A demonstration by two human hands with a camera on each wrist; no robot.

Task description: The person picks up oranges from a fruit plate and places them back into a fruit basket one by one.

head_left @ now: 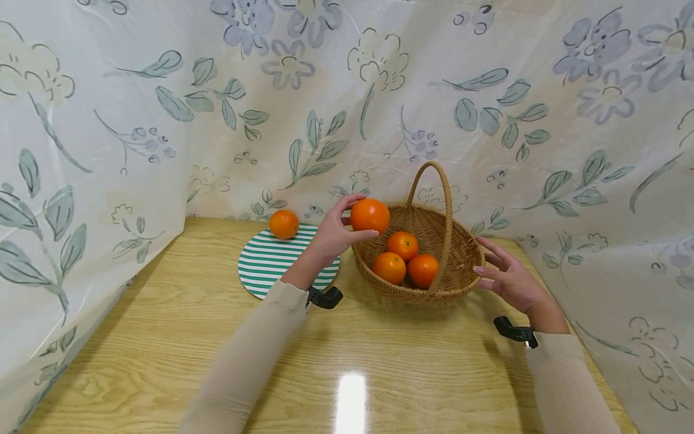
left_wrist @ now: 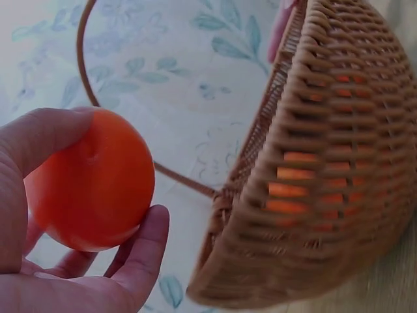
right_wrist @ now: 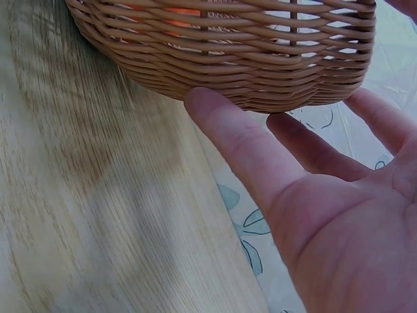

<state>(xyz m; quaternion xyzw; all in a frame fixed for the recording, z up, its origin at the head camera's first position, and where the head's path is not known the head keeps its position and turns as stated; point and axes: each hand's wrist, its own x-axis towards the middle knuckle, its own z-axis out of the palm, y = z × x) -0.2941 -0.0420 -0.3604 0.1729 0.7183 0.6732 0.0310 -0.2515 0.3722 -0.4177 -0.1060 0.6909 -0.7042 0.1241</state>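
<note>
My left hand (head_left: 331, 238) holds an orange (head_left: 370, 216) between thumb and fingers, above the left rim of a wicker basket (head_left: 466, 256). In the left wrist view the orange (left_wrist: 98, 179) is clear of the woven side (left_wrist: 313, 176), the thumb on top and fingertips beneath. Inside the basket lie three oranges (head_left: 402, 246). At the basket's right side is my right hand (head_left: 512, 277), its fingers extended against the wicker. From the right wrist, the thumb tip (right_wrist: 205, 101) touches the lower side, with other fingers farther along it.
A round green-and-white striped mat (head_left: 271, 265) lies left of the basket, with another orange (head_left: 284, 224) at its back edge. The basket's tall arched handle (head_left: 447, 205) rises over its middle. Floral cloth (head_left: 325, 108) hangs behind and beside the wooden table (head_left: 412, 361).
</note>
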